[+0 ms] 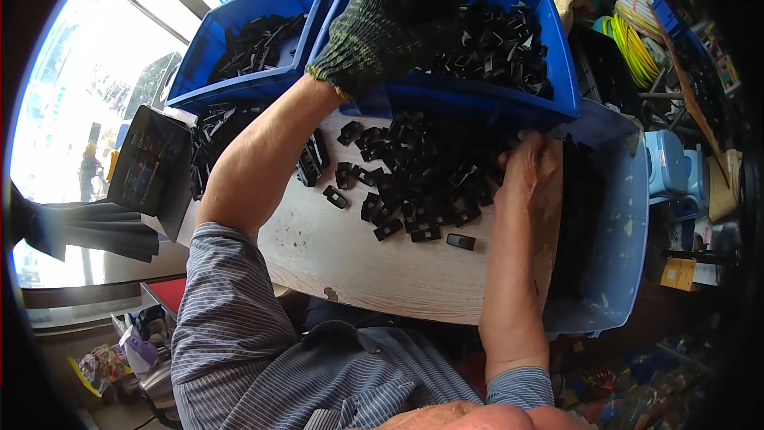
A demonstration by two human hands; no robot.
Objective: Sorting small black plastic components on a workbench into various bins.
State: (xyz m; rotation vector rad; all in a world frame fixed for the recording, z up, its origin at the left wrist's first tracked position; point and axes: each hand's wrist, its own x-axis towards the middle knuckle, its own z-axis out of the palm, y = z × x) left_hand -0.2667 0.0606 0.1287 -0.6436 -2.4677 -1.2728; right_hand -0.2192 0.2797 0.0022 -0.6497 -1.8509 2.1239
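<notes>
My left hand, in a dark green knitted glove, is raised over the large blue bin at the back. Its fingers blend into the dark contents, so their pose cannot be made out. Small black plastic parts fill that bin. A loose heap of small black plastic clips covers the middle of the pale wooden board. My bare right hand is at the heap's right edge, below the bin's front wall. Its fingers are curled, and whatever they hold is hidden. One single clip lies nearest to me.
A second blue bin with black parts stands at the back left. An open dark carton sits at the left beside more black pieces. To the right is a pale blue tub holding dark parts. Blue stools stand farther right.
</notes>
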